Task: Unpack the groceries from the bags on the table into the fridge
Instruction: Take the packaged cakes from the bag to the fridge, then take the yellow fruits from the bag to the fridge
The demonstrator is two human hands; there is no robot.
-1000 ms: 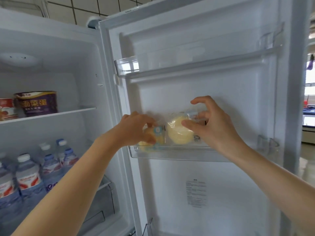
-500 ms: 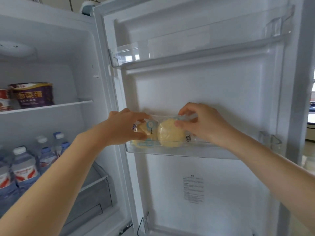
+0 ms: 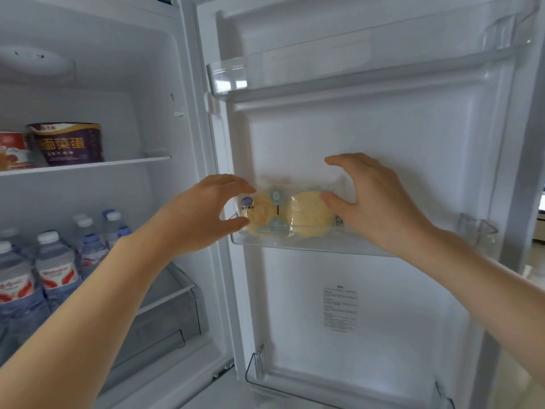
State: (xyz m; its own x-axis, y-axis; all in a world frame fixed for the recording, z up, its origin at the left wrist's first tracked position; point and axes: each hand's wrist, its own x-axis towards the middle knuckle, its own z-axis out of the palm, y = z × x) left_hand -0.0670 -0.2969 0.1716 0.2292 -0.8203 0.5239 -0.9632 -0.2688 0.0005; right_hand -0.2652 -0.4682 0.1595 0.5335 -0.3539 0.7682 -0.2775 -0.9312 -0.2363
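Two clear-wrapped packs of pale yellow buns lie side by side in the middle door shelf [image 3: 309, 246] of the open fridge: a left pack [image 3: 265, 214] with a blue label and a right pack [image 3: 309, 216]. My left hand [image 3: 203, 214] hovers at the left pack's end, fingers and thumb spread in a loose C around it without closing. My right hand [image 3: 374, 202] is at the right pack, thumb touching its wrap and fingers lifted off above it.
The top door shelf [image 3: 230, 78] and the bottom door shelf [image 3: 339, 394] hold nothing I can see. Inside the fridge, a purple tub [image 3: 69, 143] and a red pack [image 3: 13, 152] stand on the glass shelf. Several water bottles [image 3: 56, 267] stand above the crisper drawer [image 3: 165, 314].
Both hands gripped the packs while setting them into the door shelf. Now their fingers have opened and lifted off, and the packs rest in the shelf.
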